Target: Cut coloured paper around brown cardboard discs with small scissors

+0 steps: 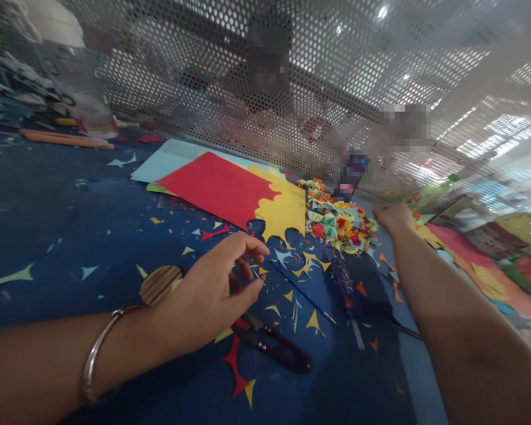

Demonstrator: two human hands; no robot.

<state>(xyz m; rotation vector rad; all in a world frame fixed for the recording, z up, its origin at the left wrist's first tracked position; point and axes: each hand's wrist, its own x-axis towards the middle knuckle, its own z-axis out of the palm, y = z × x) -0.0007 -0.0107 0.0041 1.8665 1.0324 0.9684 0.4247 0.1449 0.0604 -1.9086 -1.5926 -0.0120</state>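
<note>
My left hand (207, 289) hovers low over the table, fingers loosely curled with a gap to the thumb and nothing seen between them. Below it lies a pair of black-handled scissors (287, 349), partly hidden by the hand. A brown ridged cardboard disc (160, 284) is beside the wrist. My right hand (395, 217) reaches out past the right side of a pile of small cut paper pieces (343, 226); its fingers are blurred. Red paper (216, 189) and yellow paper (287, 206) with scalloped cut edges lie beyond my left hand.
Paper scraps (315, 323) litter the blue table (71, 224). A blue-handled brush (304, 293) lies between my hands. Pencils (66, 139) and a plastic bottle (91, 112) are far left. A perforated metal screen (181, 112) rises behind; people are beyond it. A phone (353, 177) leans there.
</note>
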